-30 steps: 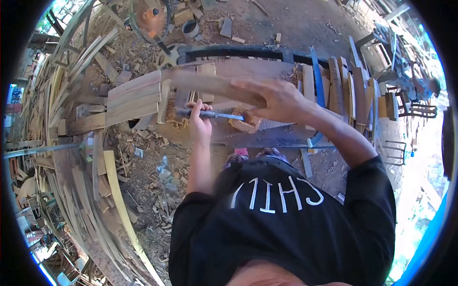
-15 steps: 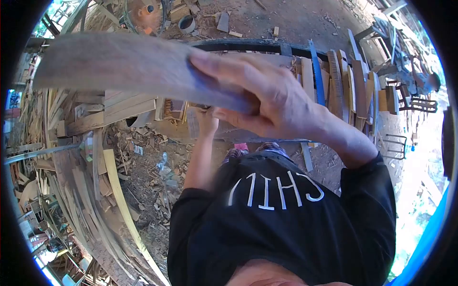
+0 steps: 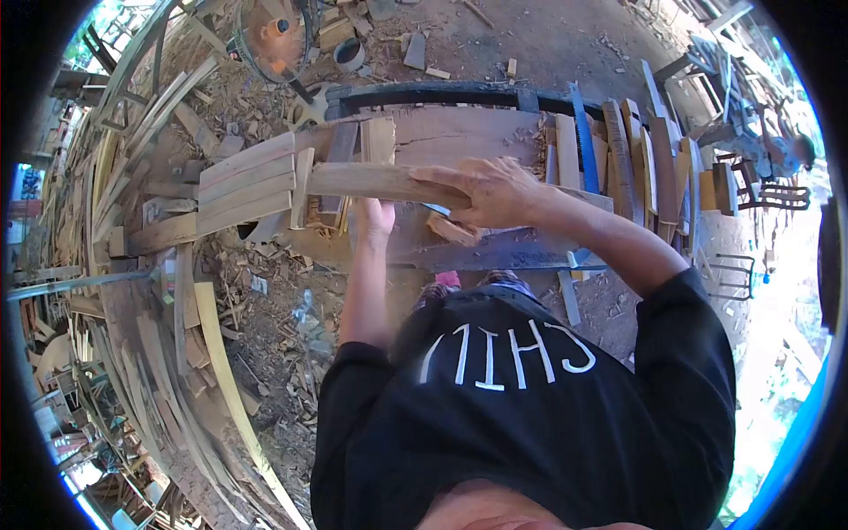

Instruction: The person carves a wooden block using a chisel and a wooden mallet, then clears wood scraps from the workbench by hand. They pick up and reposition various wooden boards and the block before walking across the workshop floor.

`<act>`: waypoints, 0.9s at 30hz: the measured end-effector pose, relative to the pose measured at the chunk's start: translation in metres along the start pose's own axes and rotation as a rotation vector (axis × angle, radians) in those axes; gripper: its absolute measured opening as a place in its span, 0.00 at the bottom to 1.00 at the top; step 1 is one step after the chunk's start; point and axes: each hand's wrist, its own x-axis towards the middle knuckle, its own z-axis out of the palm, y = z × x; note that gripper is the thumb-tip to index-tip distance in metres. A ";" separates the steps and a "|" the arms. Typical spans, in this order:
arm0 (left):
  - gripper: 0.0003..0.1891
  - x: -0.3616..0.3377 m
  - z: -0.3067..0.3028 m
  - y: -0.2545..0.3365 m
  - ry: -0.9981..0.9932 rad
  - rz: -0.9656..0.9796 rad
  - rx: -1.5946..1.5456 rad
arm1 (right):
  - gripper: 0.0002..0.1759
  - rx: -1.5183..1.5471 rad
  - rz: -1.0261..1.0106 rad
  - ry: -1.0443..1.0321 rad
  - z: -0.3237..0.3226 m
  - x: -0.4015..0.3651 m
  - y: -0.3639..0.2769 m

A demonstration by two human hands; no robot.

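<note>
We see the right hand (image 3: 495, 192) gripping a long wooden bar (image 3: 371, 181), its fingers closed around one end, low over the tabletop (image 3: 521, 252). Half a second ago the bar was raised close to the camera, hiding much of the scene; now it lies lower in our view, crossing in front of the left hand (image 3: 378, 216). That hand's fingers are mostly hidden, so we cannot tell how tightly they are closed; a second ago we saw them around a chisel's handle. A short stretch of the chisel (image 3: 435, 209) shows again below the bar, beside the wood block (image 3: 453, 231) on the tabletop. At right, the blue saw (image 3: 585, 146) and upright boards (image 3: 664, 172) stand much as before.
</note>
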 end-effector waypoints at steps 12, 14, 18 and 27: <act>0.12 -0.024 0.084 0.020 -0.036 0.224 0.260 | 0.45 0.258 -0.095 0.451 -0.016 -0.030 0.009; 0.12 -0.028 0.091 0.019 -0.062 0.222 0.276 | 0.46 0.238 -0.107 0.485 -0.017 -0.037 0.011; 0.11 -0.041 0.108 0.028 -0.149 0.140 0.339 | 0.45 0.311 0.067 0.466 -0.007 -0.060 0.029; 0.22 -0.075 0.075 -0.007 -0.677 0.083 1.841 | 0.45 0.343 0.493 0.370 0.117 -0.104 0.149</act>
